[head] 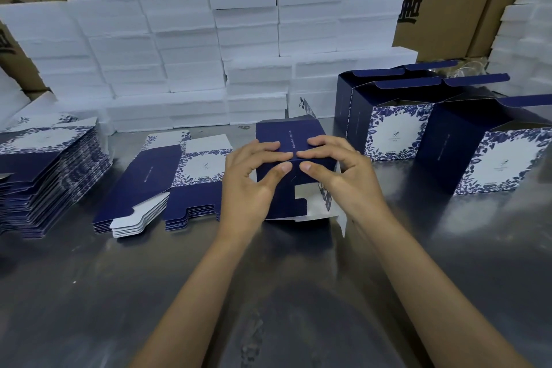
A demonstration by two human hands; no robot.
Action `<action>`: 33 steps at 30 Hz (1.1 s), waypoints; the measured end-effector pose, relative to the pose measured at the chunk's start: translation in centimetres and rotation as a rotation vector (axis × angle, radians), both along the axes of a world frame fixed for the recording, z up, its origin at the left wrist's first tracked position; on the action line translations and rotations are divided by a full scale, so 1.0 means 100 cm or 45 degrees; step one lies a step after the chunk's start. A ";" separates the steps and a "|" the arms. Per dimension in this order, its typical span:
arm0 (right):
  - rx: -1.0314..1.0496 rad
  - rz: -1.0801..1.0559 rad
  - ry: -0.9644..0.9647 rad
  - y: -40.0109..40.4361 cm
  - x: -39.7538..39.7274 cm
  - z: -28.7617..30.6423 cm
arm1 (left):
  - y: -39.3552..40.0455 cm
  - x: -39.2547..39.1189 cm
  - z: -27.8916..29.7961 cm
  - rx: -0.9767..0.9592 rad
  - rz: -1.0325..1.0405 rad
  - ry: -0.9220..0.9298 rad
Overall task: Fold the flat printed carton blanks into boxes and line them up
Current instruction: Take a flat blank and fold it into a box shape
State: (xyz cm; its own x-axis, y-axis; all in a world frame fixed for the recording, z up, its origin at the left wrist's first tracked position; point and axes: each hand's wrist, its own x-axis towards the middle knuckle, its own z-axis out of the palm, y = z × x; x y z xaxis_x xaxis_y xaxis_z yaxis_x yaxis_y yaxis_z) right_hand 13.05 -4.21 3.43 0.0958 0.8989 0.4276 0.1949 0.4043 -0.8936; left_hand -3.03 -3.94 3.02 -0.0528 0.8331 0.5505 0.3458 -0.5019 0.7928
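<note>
both hands, left hand and right hand, pinch the half-folded carton between fingers and thumbs (bottom flaps toward the person), on the metal table beside flat blanks.

Both forearms came in from the bottom of the frame, bare, angled inward toward mid-frame. Left hand sat just left of centre, right hand just right of centre, wrists well apart, fingertips nearly meeting. Left: fingers curled over the top, thumb pressed in front below them, pointing right. Right: mirrored, fingers curled over the top, thumb pointing left. Thumb tips were close together but apart. Both hands were pinching, fingers above and thumbs below. Backs of both hands faced up toward the camera. Right wrist was bent slightly more than the left.
</note>
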 end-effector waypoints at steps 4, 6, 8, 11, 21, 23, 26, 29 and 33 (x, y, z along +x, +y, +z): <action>-0.053 0.067 0.019 0.000 0.007 0.002 | 0.003 -0.007 0.003 -0.085 -0.079 0.018; -0.076 0.111 0.011 -0.001 0.010 0.002 | 0.005 -0.015 0.005 -0.102 -0.109 0.041; -0.027 0.075 -0.031 -0.002 0.008 0.001 | 0.005 -0.016 0.005 -0.082 -0.105 0.043; 0.043 0.009 -0.056 -0.001 0.005 0.000 | 0.002 -0.011 0.002 -0.024 -0.054 0.054; 0.050 0.009 -0.051 0.002 0.010 -0.001 | 0.001 -0.011 0.003 -0.015 -0.083 0.046; 0.040 0.005 -0.065 0.002 0.011 -0.001 | 0.001 -0.008 0.001 0.008 -0.062 0.039; -0.050 0.086 -0.022 0.000 0.015 0.000 | 0.000 -0.006 0.000 0.007 -0.051 0.029; -0.145 0.048 -0.067 0.002 0.018 -0.003 | -0.003 -0.002 -0.003 0.183 0.029 0.184; -0.325 0.101 0.047 0.007 0.023 -0.002 | -0.003 0.003 -0.012 0.337 0.034 0.656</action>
State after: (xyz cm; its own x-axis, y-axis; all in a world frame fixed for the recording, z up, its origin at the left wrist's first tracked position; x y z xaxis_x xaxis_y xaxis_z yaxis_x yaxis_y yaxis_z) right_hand 15.34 -3.53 3.21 0.0319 0.9824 0.1838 0.1366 0.1779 -0.9745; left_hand -2.77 -4.23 1.77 0.2582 0.6658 0.7000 0.6694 -0.6458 0.3673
